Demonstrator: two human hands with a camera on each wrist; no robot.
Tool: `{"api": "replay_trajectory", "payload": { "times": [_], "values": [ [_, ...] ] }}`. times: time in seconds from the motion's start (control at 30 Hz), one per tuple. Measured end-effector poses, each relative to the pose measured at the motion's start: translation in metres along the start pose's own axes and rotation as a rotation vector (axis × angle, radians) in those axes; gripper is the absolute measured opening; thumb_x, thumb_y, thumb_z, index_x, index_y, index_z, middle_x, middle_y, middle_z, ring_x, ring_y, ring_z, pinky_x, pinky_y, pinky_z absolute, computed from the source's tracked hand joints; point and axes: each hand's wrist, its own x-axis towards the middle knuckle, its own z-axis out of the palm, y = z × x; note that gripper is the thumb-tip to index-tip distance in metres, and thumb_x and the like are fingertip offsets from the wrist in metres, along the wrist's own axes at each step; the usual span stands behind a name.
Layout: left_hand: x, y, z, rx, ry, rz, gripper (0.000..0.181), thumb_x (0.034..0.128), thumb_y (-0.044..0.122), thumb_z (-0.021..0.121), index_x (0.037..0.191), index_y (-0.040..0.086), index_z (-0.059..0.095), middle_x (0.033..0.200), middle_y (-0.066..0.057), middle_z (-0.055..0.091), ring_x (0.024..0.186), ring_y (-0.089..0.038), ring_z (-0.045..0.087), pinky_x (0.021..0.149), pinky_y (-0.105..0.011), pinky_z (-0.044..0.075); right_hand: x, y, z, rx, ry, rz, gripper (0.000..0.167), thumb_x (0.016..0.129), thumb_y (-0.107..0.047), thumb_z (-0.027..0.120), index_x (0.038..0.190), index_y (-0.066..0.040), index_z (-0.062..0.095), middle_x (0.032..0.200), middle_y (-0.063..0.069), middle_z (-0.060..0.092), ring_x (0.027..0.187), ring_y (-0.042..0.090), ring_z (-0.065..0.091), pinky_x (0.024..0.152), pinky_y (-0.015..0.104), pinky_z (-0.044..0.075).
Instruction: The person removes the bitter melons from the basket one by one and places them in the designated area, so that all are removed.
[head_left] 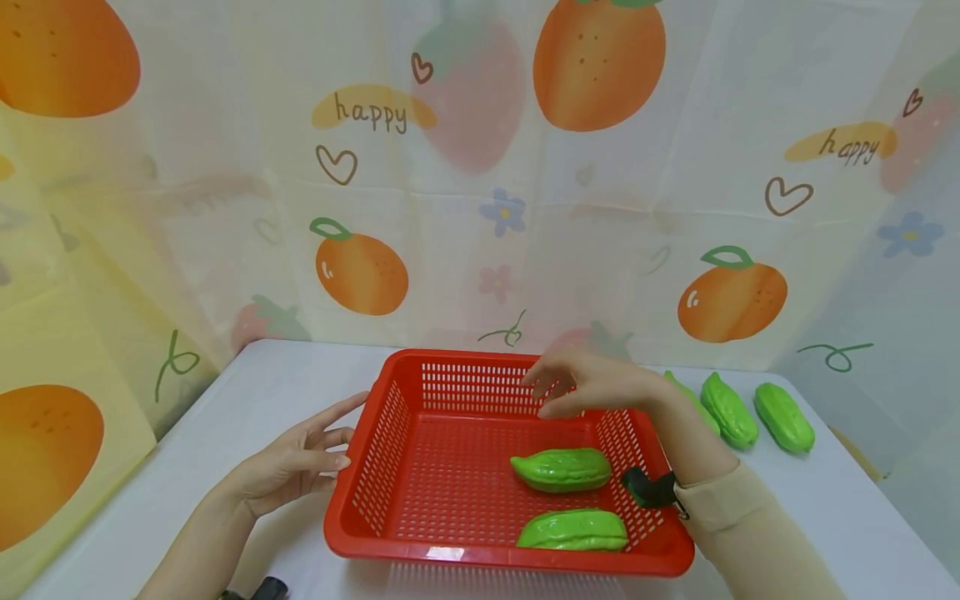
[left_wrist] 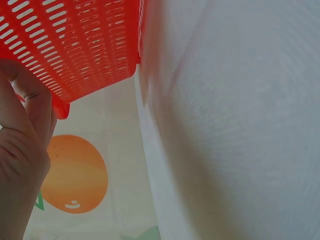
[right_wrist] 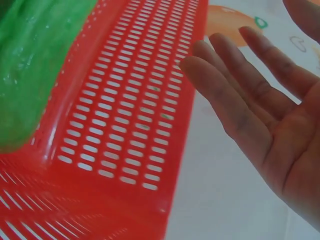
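A red plastic basket (head_left: 450, 554) with slotted walls stands on the table in the head view. Two glossy green ribbed gourds (head_left: 562, 470) lie in its right half, one behind the other; part of one gourd (right_wrist: 35, 65) shows in the right wrist view. My left hand (head_left: 288, 467) touches the outside of the basket's left rim with its fingers spread. In the left wrist view, those fingers meet the slotted wall (left_wrist: 90, 55). Over the basket's back right part hovers my right hand (head_left: 592, 383), loosely bent, holding nothing.
To the right of the basket, three more green gourds (head_left: 783, 417) lie on the white tabletop (head_left: 840, 500), one partly hidden behind my right forearm. A fruit-patterned cloth (head_left: 450, 208) hangs along the back and sides of the table.
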Motion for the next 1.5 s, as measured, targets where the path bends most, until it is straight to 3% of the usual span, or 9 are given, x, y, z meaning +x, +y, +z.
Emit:
{"api": "replay_trajectory", "payload": {
  "times": [0.23,0.43,0.8,1.0,1.3,1.5],
  "values": [
    [-0.001,-0.001,-0.002,0.007,-0.01,0.004,0.075,0.0977,0.002,0.048,0.159,0.025,0.011,0.118,0.002,0.063,0.095,-0.011,0.071,0.084,-0.03,0.061,0.011,0.005,0.003,0.053,-0.102,0.059,0.052,0.091,-0.023,0.067,0.137,-0.004,0.052,0.134,0.015,0.059,0.122,0.031,0.058,0.089,0.031,0.055],
    [-0.002,-0.001,-0.002,0.015,-0.001,-0.009,0.074,0.0981,0.004,0.049,0.159,0.026,0.012,0.119,0.003,0.063,0.095,-0.01,0.07,0.084,-0.03,0.06,0.02,0.013,0.007,0.057,-0.159,0.089,0.045,0.089,-0.023,0.069,0.131,-0.009,0.058,0.122,0.011,0.064,0.106,0.018,0.064,0.085,0.03,0.055],
    [-0.002,0.0,0.0,-0.002,0.002,-0.011,0.075,0.0979,0.003,0.049,0.159,0.026,0.012,0.119,0.003,0.062,0.095,-0.01,0.069,0.082,-0.028,0.06,0.026,0.024,0.009,0.145,-0.259,0.148,0.046,0.089,-0.018,0.068,0.132,-0.006,0.055,0.128,0.024,0.059,0.101,0.014,0.065,0.089,0.035,0.057],
    [-0.002,0.0,0.0,0.003,0.008,-0.015,0.075,0.098,0.003,0.049,0.159,0.026,0.011,0.121,0.002,0.062,0.097,-0.01,0.069,0.084,-0.029,0.06,0.028,0.029,0.012,0.133,-0.281,0.202,0.049,0.088,-0.016,0.07,0.133,-0.002,0.054,0.126,0.022,0.062,0.097,0.013,0.064,0.085,0.035,0.057],
    [-0.001,-0.001,0.0,-0.015,-0.004,-0.01,0.075,0.0979,0.002,0.048,0.159,0.026,0.011,0.121,0.002,0.061,0.098,-0.011,0.069,0.085,-0.029,0.06,0.029,0.036,0.015,0.098,-0.358,0.287,0.049,0.085,-0.013,0.075,0.131,-0.009,0.058,0.126,0.013,0.063,0.11,0.018,0.061,0.083,0.029,0.054],
    [0.0,-0.001,0.0,-0.01,-0.014,-0.003,0.076,0.0981,0.002,0.048,0.159,0.026,0.01,0.121,0.002,0.061,0.095,-0.01,0.07,0.083,-0.028,0.06,0.027,0.042,0.015,0.029,-0.407,0.331,0.051,0.083,-0.012,0.076,0.131,-0.015,0.059,0.125,0.006,0.063,0.115,0.018,0.058,0.091,0.034,0.054]
  ]
}}
